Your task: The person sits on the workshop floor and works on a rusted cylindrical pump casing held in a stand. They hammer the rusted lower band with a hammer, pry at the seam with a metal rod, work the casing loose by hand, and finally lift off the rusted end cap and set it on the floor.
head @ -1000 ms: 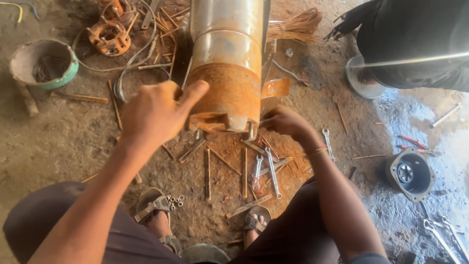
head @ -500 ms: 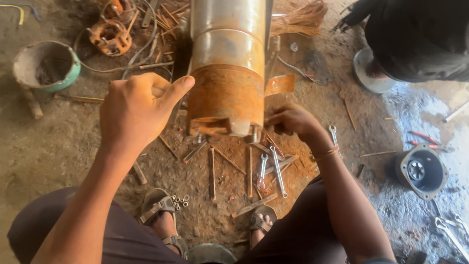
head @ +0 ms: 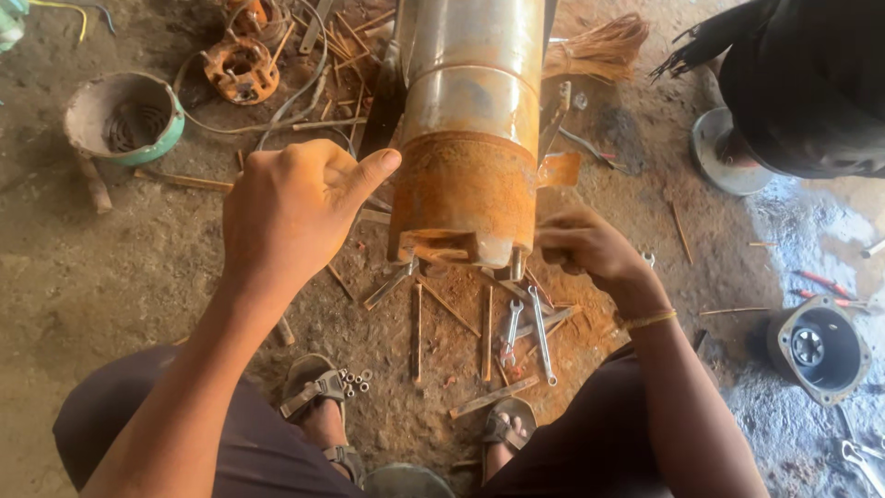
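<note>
A big steel cylinder (head: 472,83) lies on the dirt floor, its near end rusty orange (head: 463,198). My left hand (head: 290,207) hovers just left of that rusty end, fingers curled and thumb stretched toward the metal; I cannot tell if the thumb touches. My right hand (head: 585,247) is at the cylinder's lower right corner with fingers closed; what it grips is hidden. Two spanners (head: 527,330) and several long metal rods (head: 417,337) lie on the ground below the cylinder, between my knees.
A green-rimmed bowl (head: 124,120) and a rusty orange part (head: 241,69) lie at the upper left. A small pile of nuts (head: 355,380) rests by my left sandal. A dark round housing (head: 819,349) sits at the right. Another person in dark clothes (head: 811,83) crouches top right.
My left hand has lifted off the rusty end and drawn back to the left, curling its fingers. My right hand stayed at the lower right corner.
</note>
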